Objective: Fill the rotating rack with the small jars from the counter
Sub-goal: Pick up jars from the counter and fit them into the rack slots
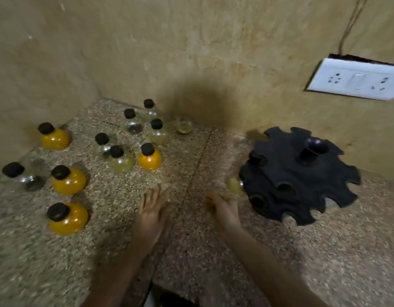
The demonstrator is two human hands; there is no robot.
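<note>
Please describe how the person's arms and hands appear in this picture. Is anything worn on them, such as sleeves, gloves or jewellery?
Both arms enter from the bottom edge and are bare as far as the picture shows: no sleeves appear. The left hand and the right hand wear no gloves. No ring, bracelet or watch is visible, though motion blur could hide a small one.

Speckled beige-and-brown granite counter (116,218). Mottled tan stone wall (191,45), bearing a white switch-and-socket plate (355,79) and a thin brown cable (352,23). Black rotating rack (302,176). Small clear jars with black caps: four hold an orange-yellow filling, e.g. (68,216); others are pale yellowish (121,162) or clear with a dark base (32,181).
</note>
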